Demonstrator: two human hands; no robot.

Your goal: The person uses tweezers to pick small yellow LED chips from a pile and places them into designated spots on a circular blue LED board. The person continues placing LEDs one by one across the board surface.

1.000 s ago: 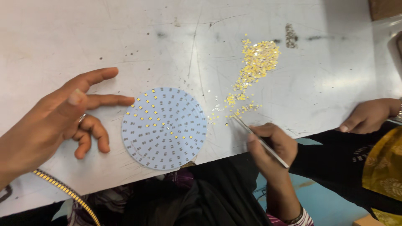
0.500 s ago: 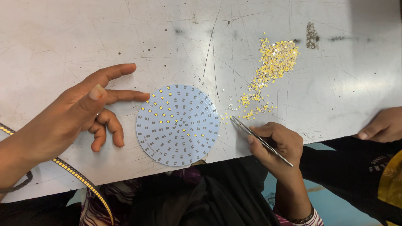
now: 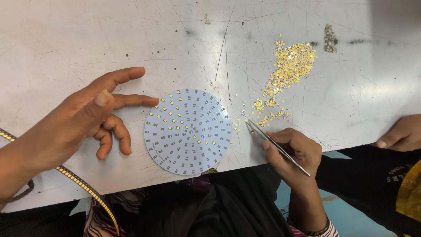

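The table (image 3: 87,39) has a pale, painted-looking top, matt with a faint sheen, scored all over by fine scratches and dotted with dark specks and smudges. The round circuit board (image 3: 187,131) looks like thin rigid sheet with a smooth, matt bluish-white coating; small grey pads and a few yellow chips sit on its face. The tweezers (image 3: 278,147) in the right hand (image 3: 294,153) are polished metal, smooth and bright. The heap of tiny chips (image 3: 289,66) looks hard and slightly glossy, yellow with pale edges. A strip (image 3: 83,188) by the left hand (image 3: 74,123) looks like flexible plastic, dark with shiny yellow segments.
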